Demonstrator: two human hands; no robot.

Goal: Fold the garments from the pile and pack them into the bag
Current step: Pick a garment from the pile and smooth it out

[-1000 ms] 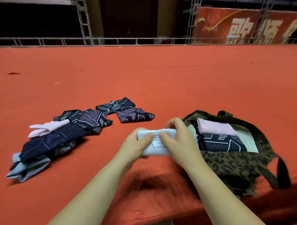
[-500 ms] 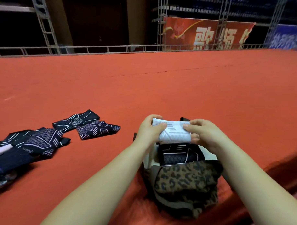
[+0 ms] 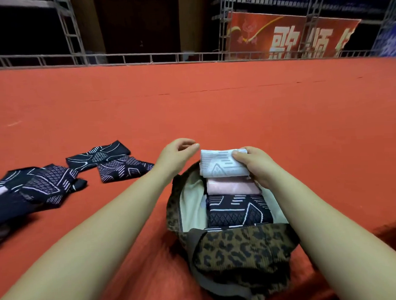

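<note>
White folded garment (image 3: 223,163), grey-patterned, pinched by right hand (image 3: 254,163).

Left hand (image 3: 177,154) released white garment (image 3: 223,163); right hand (image 3: 258,163) lowered it into bag (image 3: 238,249).

Both bare forearms reach forward from the bottom corners, converging toward the middle. The left hand (image 3: 176,156) hovers with its fingers (image 3: 188,148) loosely curled and its thumb near them, holding nothing, just left of the white folded garment (image 3: 223,163). The right hand (image 3: 257,164) grips that garment from its right end, thumb on top and fingers wrapped behind.
</note>
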